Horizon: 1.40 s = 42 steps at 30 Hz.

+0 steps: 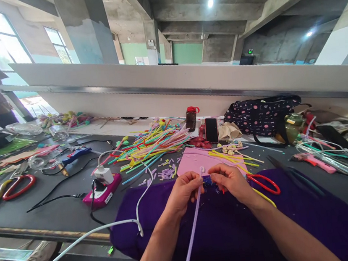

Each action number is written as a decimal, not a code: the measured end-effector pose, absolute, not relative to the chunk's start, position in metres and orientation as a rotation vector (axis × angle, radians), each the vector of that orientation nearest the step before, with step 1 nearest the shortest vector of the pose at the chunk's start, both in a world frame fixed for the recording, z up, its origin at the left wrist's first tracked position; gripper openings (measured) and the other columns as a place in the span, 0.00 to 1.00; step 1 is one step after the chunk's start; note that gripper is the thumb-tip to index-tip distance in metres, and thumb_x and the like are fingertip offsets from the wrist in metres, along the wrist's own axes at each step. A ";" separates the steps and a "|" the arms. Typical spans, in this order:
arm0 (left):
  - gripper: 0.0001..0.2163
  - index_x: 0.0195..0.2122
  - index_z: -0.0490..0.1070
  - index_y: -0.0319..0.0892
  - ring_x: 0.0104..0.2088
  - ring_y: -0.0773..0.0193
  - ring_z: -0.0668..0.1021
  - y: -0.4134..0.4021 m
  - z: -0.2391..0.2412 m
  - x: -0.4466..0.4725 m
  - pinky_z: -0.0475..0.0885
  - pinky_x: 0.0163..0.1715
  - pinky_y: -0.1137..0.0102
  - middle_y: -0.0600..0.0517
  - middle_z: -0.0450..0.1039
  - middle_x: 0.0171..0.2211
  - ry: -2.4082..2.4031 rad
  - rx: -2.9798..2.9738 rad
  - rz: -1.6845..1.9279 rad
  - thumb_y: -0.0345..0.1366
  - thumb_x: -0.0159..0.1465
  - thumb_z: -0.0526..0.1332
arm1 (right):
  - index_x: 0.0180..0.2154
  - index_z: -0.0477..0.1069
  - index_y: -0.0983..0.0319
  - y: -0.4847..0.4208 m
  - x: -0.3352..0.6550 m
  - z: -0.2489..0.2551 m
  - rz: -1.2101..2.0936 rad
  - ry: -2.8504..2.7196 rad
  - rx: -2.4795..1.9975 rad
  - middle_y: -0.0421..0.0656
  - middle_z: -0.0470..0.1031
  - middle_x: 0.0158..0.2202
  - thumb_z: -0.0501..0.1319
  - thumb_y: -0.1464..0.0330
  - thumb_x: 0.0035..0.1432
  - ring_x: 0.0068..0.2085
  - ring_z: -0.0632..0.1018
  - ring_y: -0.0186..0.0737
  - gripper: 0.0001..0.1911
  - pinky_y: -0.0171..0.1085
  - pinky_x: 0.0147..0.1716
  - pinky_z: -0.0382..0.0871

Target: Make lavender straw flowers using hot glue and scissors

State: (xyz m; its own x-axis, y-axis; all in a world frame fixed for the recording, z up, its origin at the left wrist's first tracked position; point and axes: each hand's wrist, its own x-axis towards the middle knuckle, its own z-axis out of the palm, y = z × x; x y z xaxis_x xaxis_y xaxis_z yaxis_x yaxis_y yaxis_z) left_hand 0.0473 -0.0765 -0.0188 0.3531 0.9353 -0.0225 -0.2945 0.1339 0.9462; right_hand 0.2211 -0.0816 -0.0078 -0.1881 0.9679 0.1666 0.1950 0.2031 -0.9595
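A lilac pipe cleaner (pixel 193 229) runs up from the bottom of the view to my left hand (pixel 184 190), whose thumb and fingers pinch it. Its far end makes a small pale curl (pixel 202 169) just above the fingertips. Close by on the right, my right hand (pixel 231 181) is closed in a pinch; what lies between its fingertips is too small to make out. Beyond both hands lies a pink sheet (pixel 192 161). Red-handled scissors (pixel 264 183) rest beside my right wrist, partly hidden by it.
Bundled coloured pipe cleaners (pixel 153 147) and short lilac cut pieces (pixel 166 173) lie beyond. A magenta power strip (pixel 107 191) with a white cable is left. Farther back are a red-lidded bottle (pixel 191 120), a phone (pixel 211 130) and a patterned bag (pixel 261 115). Dark shears (pixel 296 174) lie right.
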 end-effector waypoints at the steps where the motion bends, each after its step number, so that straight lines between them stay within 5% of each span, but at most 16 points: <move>1: 0.11 0.24 0.66 0.39 0.11 0.76 0.62 -0.077 -0.019 0.047 0.51 0.10 0.80 0.54 0.70 0.16 0.765 1.080 1.019 0.41 0.52 0.63 | 0.37 0.70 0.63 -0.082 0.221 -0.007 1.087 -1.568 -1.123 0.36 0.68 0.23 0.59 0.61 0.51 0.19 0.66 0.28 0.13 0.29 0.16 0.59; 22: 0.10 0.24 0.67 0.38 0.14 0.77 0.65 -0.072 -0.019 0.045 0.53 0.11 0.80 0.53 0.72 0.22 0.707 0.959 1.082 0.40 0.52 0.63 | 0.35 0.72 0.63 -0.085 0.214 -0.008 1.111 -1.644 -1.086 0.37 0.70 0.24 0.59 0.65 0.51 0.19 0.66 0.27 0.10 0.28 0.17 0.59; 28: 0.11 0.23 0.68 0.38 0.13 0.77 0.62 -0.071 -0.020 0.045 0.50 0.11 0.81 0.58 0.62 0.14 0.788 0.873 1.078 0.39 0.48 0.66 | 0.34 0.71 0.63 -0.090 0.206 -0.008 1.190 -1.618 -1.050 0.39 0.72 0.27 0.58 0.63 0.53 0.19 0.67 0.27 0.10 0.29 0.17 0.57; 42: 0.10 0.23 0.68 0.38 0.14 0.77 0.61 -0.073 -0.024 0.050 0.50 0.12 0.80 0.58 0.61 0.14 0.795 0.930 1.069 0.38 0.48 0.66 | 0.24 0.65 0.63 -0.091 0.197 -0.014 1.204 -1.657 -1.083 0.34 0.64 0.19 0.57 0.62 0.54 0.16 0.64 0.26 0.13 0.28 0.16 0.53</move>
State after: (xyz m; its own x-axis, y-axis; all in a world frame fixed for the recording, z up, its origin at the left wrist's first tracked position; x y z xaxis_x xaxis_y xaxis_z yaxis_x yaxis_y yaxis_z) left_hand 0.0497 -0.0732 -0.0244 0.2913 0.9523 -0.0913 -0.3624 0.1982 0.9107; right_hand 0.1975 -0.0914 -0.0144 -0.3120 0.9429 0.1170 0.1795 0.1794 -0.9673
